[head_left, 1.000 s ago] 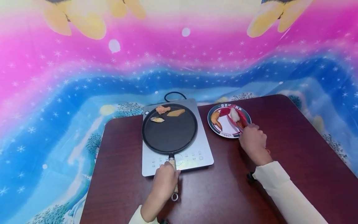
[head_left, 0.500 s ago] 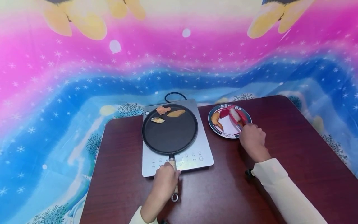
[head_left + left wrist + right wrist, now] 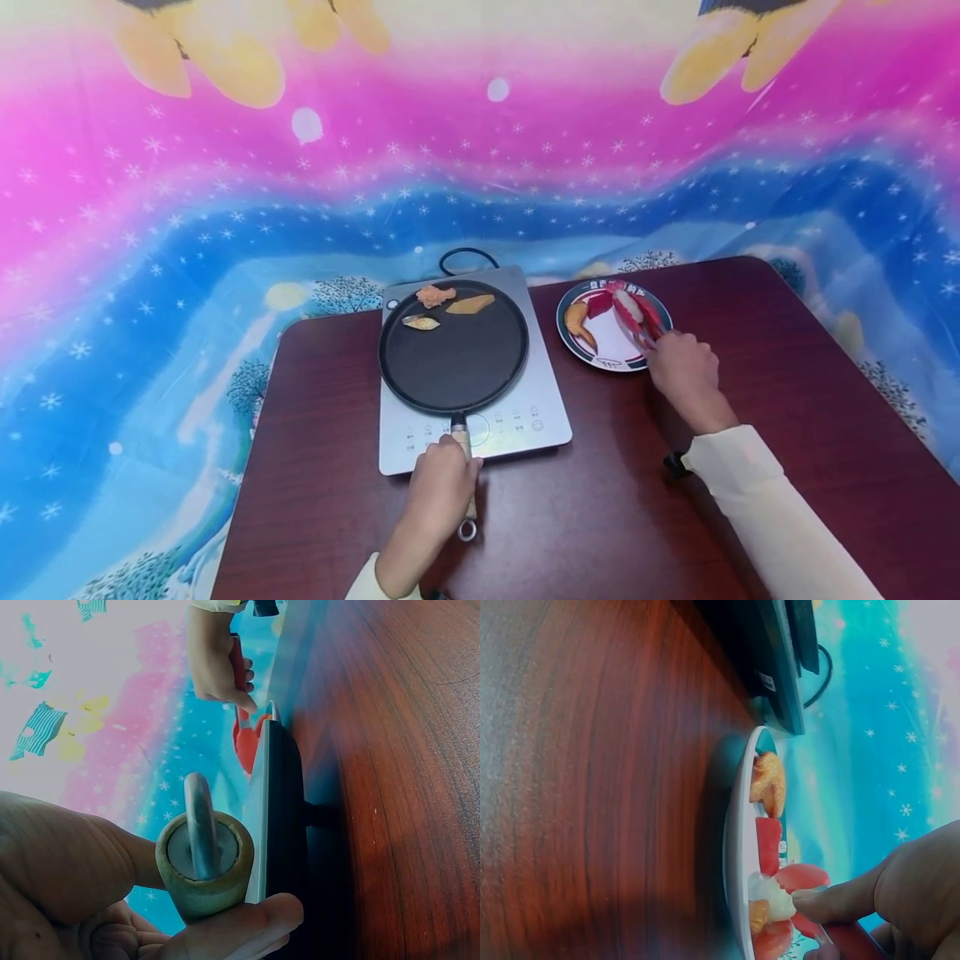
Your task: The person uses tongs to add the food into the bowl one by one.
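My left hand [image 3: 441, 482] grips the pale wooden handle [image 3: 206, 896] of a flat black frying pan [image 3: 457, 358]. In the pan lie a pinkish-orange lump [image 3: 435, 295], a flat tan piece [image 3: 470, 305] and a small shell-like piece [image 3: 422, 322]. My right hand [image 3: 684, 375] holds red tongs [image 3: 851, 941], whose red ends reach over the right side of a plate [image 3: 609, 364]. A white piece of food [image 3: 780, 898] sits between the tong ends. Also on the plate are a browned chicken wing [image 3: 576, 321], a red piece [image 3: 769, 844] and a partly hidden orange-brown piece [image 3: 758, 916].
The pan rests on a silver induction cooktop [image 3: 551, 427] with a black cable [image 3: 468, 250] behind it. All stand on a dark reddish wooden table [image 3: 570, 525]. A colourful printed cloth [image 3: 480, 183] hangs right behind the table's far edge.
My right hand has shifted slightly to the right with the tongs, which stay over the plate around the white piece. My left hand and the pan have stayed in place.
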{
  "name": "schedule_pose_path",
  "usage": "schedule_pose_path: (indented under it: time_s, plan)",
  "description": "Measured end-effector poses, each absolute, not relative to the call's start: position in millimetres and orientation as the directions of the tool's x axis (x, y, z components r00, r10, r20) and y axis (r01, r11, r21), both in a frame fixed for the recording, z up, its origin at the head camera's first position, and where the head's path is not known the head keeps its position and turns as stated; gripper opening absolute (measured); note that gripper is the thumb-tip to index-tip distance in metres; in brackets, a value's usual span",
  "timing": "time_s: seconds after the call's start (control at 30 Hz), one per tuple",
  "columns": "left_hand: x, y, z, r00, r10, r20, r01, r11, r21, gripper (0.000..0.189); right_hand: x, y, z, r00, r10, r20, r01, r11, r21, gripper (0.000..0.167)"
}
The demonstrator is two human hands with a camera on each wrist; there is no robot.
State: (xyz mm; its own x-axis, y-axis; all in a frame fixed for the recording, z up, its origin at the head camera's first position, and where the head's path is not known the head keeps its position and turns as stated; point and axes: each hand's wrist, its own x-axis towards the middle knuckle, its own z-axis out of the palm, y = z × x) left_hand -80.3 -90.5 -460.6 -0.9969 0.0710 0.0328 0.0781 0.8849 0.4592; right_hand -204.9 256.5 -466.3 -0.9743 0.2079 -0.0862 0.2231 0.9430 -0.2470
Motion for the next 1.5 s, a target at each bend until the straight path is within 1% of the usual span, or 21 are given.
schedule_pose_path:
  time_s: [0.23, 0.6, 0.83, 0.93, 1.23, 1.37, 1.5]
  plan:
    - [-80.3, -91.1, -461.1, -0.997, 0.072, 0.03, 0.077, 0.879, 0.471, 0.03, -202.6, 258.5, -461.8, -0.976, 0.207, -0.066, 0.217, 0.929, -0.298, 0.047]
    - [-80.1, -91.2, -461.7, -0.997, 0.072, 0.037, 0.081, 0.882, 0.465, 0.03, -200.8, 262.8, -459.1, -0.977, 0.198, -0.073, 0.211, 0.924, -0.32, 0.051]
    - [-80.5, -90.6, -461.5, -0.997, 0.066, 0.038, 0.076, 0.885, 0.459, 0.03, -198.9, 261.3, -455.4, -0.988, 0.157, 0.01, 0.145, 0.934, -0.325, 0.05]
    - [-80.6, -90.3, -460.9, -0.997, 0.066, 0.033, 0.074, 0.886, 0.459, 0.03, -198.2, 258.9, -451.3, -0.99, 0.14, 0.022, 0.126, 0.937, -0.327, 0.049]
    - [-79.8, -91.0, -460.3, -0.996, 0.076, 0.045, 0.088, 0.886, 0.455, 0.029, -199.2, 252.2, -445.5, -0.992, 0.121, -0.034, 0.125, 0.939, -0.32, 0.053]
    - [-80.0, -91.3, -461.5, -0.995, 0.083, 0.063, 0.103, 0.889, 0.447, 0.029, -198.7, 248.4, -443.5, -0.993, 0.11, -0.029, 0.114, 0.941, -0.32, 0.057]
    - [-80.4, -91.6, -462.0, -0.995, 0.082, 0.062, 0.101, 0.888, 0.448, 0.029, -199.3, 245.4, -439.3, -0.996, 0.087, -0.034, 0.094, 0.937, -0.336, 0.057]
